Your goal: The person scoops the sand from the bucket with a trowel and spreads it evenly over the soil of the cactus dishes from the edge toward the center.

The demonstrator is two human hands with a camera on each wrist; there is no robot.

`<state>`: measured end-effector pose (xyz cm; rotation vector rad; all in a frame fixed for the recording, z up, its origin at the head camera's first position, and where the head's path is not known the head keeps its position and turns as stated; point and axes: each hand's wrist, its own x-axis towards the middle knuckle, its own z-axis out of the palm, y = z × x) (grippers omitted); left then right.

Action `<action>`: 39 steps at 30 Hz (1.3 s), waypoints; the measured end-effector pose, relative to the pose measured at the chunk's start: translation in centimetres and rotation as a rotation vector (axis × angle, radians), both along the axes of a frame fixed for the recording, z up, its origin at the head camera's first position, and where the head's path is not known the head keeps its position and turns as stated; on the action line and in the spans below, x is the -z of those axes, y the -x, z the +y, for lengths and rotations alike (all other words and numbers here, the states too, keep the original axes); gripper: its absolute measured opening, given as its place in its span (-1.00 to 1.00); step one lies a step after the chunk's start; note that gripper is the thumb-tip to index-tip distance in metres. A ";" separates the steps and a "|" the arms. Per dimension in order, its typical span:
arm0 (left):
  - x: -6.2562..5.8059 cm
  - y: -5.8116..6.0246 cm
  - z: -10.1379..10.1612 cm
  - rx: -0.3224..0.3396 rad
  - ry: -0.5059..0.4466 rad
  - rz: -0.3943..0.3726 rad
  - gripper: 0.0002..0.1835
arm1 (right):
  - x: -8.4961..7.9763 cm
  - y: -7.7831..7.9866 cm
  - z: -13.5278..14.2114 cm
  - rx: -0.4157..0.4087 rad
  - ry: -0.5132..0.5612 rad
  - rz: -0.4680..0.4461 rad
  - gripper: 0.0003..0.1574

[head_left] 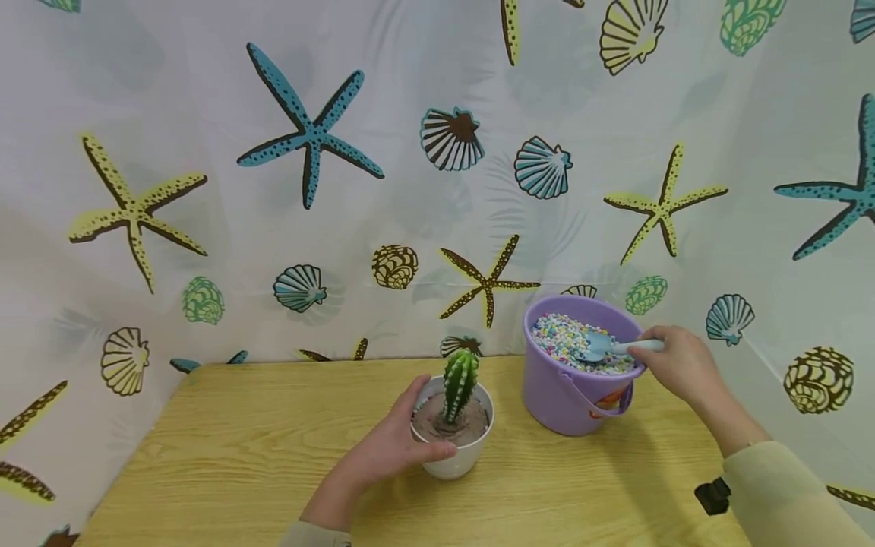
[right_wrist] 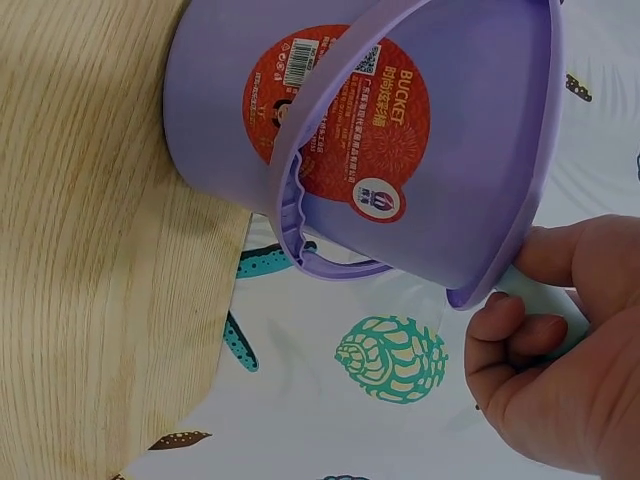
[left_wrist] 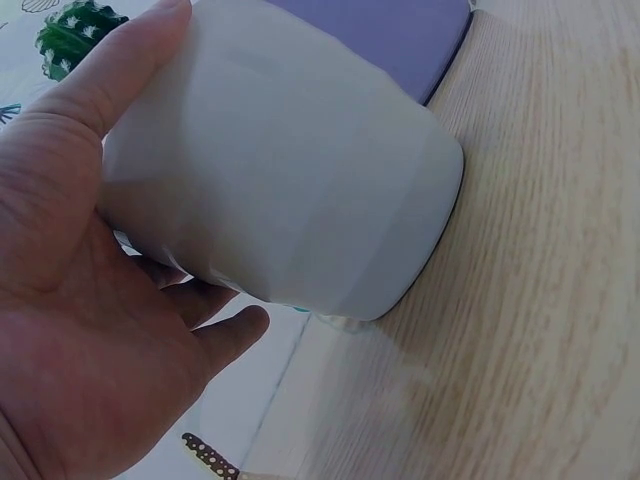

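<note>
A white pot (head_left: 449,460) stands on the table with a green cactus (head_left: 460,384) upright in brown soil. Thumb and fingers of my left hand (head_left: 393,444) grip the pot from its left side; in the left wrist view the hand (left_wrist: 90,270) lies along the white wall. To the right is a purple bucket (head_left: 560,399) filled with small multicoloured pebbles (head_left: 563,338). My right hand (head_left: 680,365) holds the pale blue handle of a small shovel (head_left: 600,346) over the bucket's rim, its blade resting on the pebbles. The right wrist view shows that hand (right_wrist: 570,350) at the rim.
The wooden table (head_left: 260,433) reaches back to a white curtain (head_left: 410,205) printed with starfish and shells. On the bucket's side hang its purple handle (right_wrist: 330,110) and a red label (right_wrist: 400,130). A small black object (head_left: 713,496) sits by the right sleeve.
</note>
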<state>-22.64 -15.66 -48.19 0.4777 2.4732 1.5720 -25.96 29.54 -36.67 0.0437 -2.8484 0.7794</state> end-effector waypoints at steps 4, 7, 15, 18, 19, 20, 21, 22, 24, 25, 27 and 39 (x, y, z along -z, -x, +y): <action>0.1 0.0 0.2 0.001 0.003 0.003 0.34 | 0.2 0.0 0.2 0.009 0.003 -0.002 -0.49; 0.1 0.1 0.3 0.005 0.002 0.005 0.35 | 0.4 -0.1 0.4 0.011 0.010 0.002 -0.47; 0.3 0.0 0.2 0.002 0.006 -0.012 0.36 | 0.7 -0.1 0.4 0.015 0.050 0.016 -0.50; 0.2 0.0 0.2 0.003 0.001 -0.015 0.35 | 0.8 -0.2 0.3 0.024 0.071 0.016 -0.50; 0.2 0.0 0.2 0.002 -0.001 -0.018 0.35 | 0.8 -0.3 0.3 0.027 0.078 0.013 -0.49; 0.1 0.0 0.2 0.001 -0.003 -0.019 0.35 | 0.8 -0.3 0.3 0.029 0.081 0.013 -0.48; 0.1 0.0 0.1 0.001 -0.003 -0.019 0.35 | 0.8 -0.3 0.4 0.031 0.084 0.014 -0.46; 0.1 0.0 0.1 0.001 -0.002 -0.018 0.35 | 0.8 -0.4 0.3 0.031 0.086 0.017 -0.44; 0.1 0.0 0.0 0.000 -0.001 -0.014 0.35 | 0.8 -0.5 0.3 0.033 0.091 0.019 -0.40; 0.1 0.1 0.0 -0.002 0.001 -0.014 0.35 | 0.8 -0.5 0.2 0.034 0.097 0.017 -0.39; 0.1 0.1 0.0 -0.006 0.009 -0.012 0.36 | 0.9 -0.5 0.2 0.037 0.108 0.019 -0.37; 0.2 0.1 0.2 -0.021 0.004 -0.019 0.36 | 1.2 -0.8 0.6 0.093 0.168 -0.010 -0.31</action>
